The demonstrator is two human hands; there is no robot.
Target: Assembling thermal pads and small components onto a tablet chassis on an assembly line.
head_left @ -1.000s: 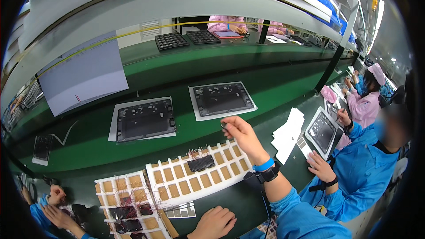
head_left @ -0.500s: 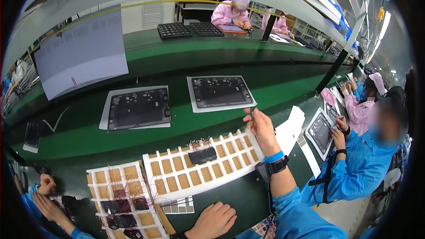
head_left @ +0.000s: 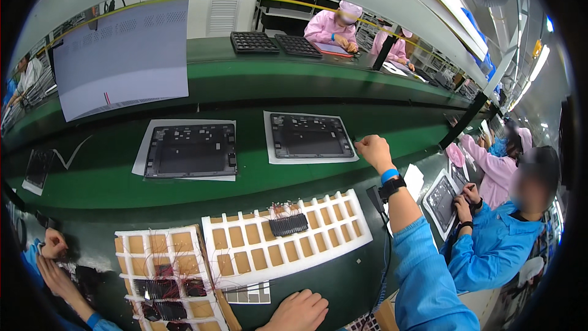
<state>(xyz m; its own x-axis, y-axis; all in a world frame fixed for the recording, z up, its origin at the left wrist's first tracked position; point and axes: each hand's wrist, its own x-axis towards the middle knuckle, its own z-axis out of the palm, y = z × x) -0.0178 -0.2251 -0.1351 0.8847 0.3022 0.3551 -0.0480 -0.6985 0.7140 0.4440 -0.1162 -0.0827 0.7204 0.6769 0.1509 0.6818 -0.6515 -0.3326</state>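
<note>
My right hand point(head_left: 375, 150) reaches over the green belt, fingers pinched together beside the right edge of a dark tablet housing point(head_left: 309, 137) on a white sheet. What the pinch holds, if anything, is too small to make out. My left hand point(head_left: 299, 311) rests on the dark green table with its fingers loosely extended, holding nothing. Between my hands and the belt lies a white foam grid tray point(head_left: 211, 242) with cardboard-coloured cells. A row of black parts with thin red wires point(head_left: 288, 225) sits on it.
A second tablet housing point(head_left: 191, 152) lies left on the belt. Another foam grid point(head_left: 127, 251) bears tangled wired parts. A grey-and-white label sheet point(head_left: 254, 294) lies by my left hand. A co-worker in blue point(head_left: 502, 239) sits at right; another person's hands point(head_left: 58, 270) are at left.
My right hand has moved farther out and to the right, alongside the tablet housing's edge. The view has shifted slightly. My left hand stays on the table.
</note>
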